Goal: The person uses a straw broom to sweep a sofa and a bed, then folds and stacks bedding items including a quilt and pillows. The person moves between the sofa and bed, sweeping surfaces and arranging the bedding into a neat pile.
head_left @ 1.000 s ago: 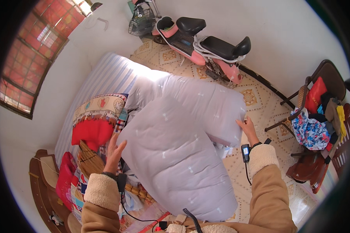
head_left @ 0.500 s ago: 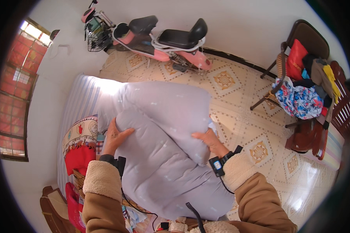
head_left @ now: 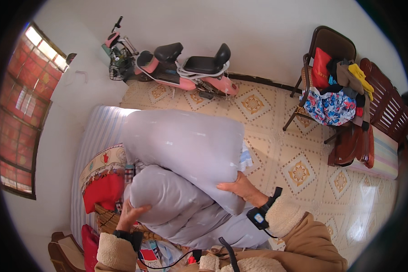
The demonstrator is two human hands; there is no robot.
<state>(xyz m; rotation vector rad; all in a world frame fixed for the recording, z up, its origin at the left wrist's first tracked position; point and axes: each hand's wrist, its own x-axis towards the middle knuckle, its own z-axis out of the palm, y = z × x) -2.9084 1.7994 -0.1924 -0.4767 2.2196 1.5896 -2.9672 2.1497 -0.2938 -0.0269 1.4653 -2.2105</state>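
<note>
A grey-lavender quilt (head_left: 181, 140) with small white motifs lies in thick folds across the bed in front of me. My left hand (head_left: 132, 213) grips the left edge of its nearer folded part, thumb on top and fingers hidden beneath. On the other side, my right hand (head_left: 242, 187) is closed round the right edge of the far fold, near its corner. Between my hands the nearer part bunches up into several creases. Below the quilt's near left side, part of a woven mat (head_left: 109, 222) shows, with a colourful printed cloth (head_left: 152, 254) close to my body.
Blue-striped bedding (head_left: 97, 129) carries a patterned cloth (head_left: 105, 161) and a red cloth (head_left: 103, 190) on the left. Beyond the bed stands a pink electric scooter (head_left: 186, 75). At right, a chair (head_left: 333, 43) holds piled clothes (head_left: 331, 106) beside a wooden bench (head_left: 385, 90). The floor is patterned tile.
Both hands have come nearer to my body, the left one further. The quilt's near part has been drawn in and bunched shorter, showing more of the woven mat. The view has shifted.
</note>
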